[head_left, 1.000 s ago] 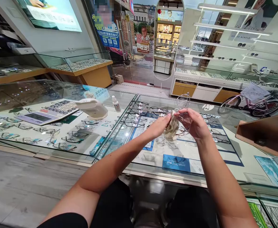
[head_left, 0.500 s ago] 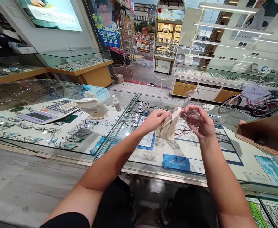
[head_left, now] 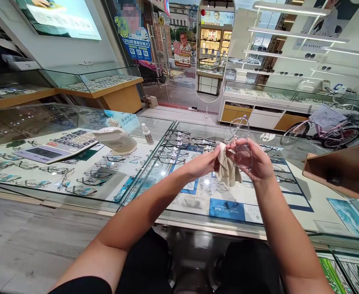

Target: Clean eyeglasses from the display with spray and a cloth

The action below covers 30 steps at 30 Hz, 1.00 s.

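My right hand [head_left: 259,161] is closed on a pair of round, thin-framed glasses [head_left: 242,156], held tilted above the glass counter. One lens lies in front of my palm and the other [head_left: 239,126] sticks up past my fingertips. Pinched in my left hand [head_left: 207,161] is a cream cleaning cloth [head_left: 227,169], which hangs down in folds beside the lower lens. Cloth and fingertips meet at the near side of the glasses; whether the cloth presses on the lens I cannot tell.
Beneath my hands is a glass display counter [head_left: 185,208] holding rows of glasses. On its left part stand a calculator [head_left: 55,149], a beige device [head_left: 116,139] and a small white spray bottle [head_left: 147,134]. A brown wooden stand [head_left: 333,169] sits at the right. Beyond is a bicycle [head_left: 329,128].
My left hand has brought the cloth right against the glasses, and the cloth now hangs bunched instead of stretched out. The glasses have shifted slightly left.
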Tool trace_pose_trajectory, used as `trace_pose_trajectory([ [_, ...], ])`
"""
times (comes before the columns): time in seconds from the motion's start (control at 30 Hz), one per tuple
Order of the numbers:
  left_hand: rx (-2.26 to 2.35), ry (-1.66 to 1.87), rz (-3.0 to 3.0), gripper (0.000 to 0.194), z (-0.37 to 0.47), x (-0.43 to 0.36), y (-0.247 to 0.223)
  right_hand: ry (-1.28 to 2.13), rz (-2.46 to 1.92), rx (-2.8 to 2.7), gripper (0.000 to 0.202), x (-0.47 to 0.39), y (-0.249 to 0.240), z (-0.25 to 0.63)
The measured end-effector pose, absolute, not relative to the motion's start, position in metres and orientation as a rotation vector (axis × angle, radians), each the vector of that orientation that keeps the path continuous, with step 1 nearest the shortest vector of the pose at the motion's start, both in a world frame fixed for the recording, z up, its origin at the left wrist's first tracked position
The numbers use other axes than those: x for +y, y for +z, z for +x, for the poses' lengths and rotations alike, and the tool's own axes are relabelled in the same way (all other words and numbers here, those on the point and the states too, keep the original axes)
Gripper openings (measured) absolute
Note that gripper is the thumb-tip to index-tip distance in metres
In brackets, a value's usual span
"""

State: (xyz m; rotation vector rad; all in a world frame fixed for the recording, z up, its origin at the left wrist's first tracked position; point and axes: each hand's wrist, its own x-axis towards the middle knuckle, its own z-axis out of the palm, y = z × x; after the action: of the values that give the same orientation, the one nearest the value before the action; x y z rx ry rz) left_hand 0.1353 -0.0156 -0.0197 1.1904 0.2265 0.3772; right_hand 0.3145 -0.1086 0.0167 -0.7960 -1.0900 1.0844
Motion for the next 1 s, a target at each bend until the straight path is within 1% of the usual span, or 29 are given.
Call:
trace_pose_trajectory([
  [0.3,0.192,0.501,1.004,0.056,0.149,-0.019,-0.030,1.141,-0.707,-1.085,0.030,-0.110,0.017,0.314],
  [0.4,0.213,0.530,0.988,0.060,0.146,-0.015,-0.023,1.082,-0.728,-1.084,0.030,-0.113,0.020,0.320],
  [0.5,0.231,0.539,0.954,0.065,0.138,-0.004,-0.012,1.023,-0.860,-1.079,0.032,-0.115,0.024,0.326],
  [0.63,0.258,0.570,0.886,0.060,0.125,0.009,-0.002,1.023,-0.980,-1.161,0.033,-0.111,0.023,0.323],
  [0.87,0.256,0.646,0.740,0.048,0.123,0.007,0.008,1.074,-1.028,-1.297,0.032,-0.098,0.005,0.309],
  [1.0,0.268,0.716,0.689,0.050,0.126,0.002,0.013,1.066,-1.004,-1.238,0.029,-0.092,-0.003,0.306],
])
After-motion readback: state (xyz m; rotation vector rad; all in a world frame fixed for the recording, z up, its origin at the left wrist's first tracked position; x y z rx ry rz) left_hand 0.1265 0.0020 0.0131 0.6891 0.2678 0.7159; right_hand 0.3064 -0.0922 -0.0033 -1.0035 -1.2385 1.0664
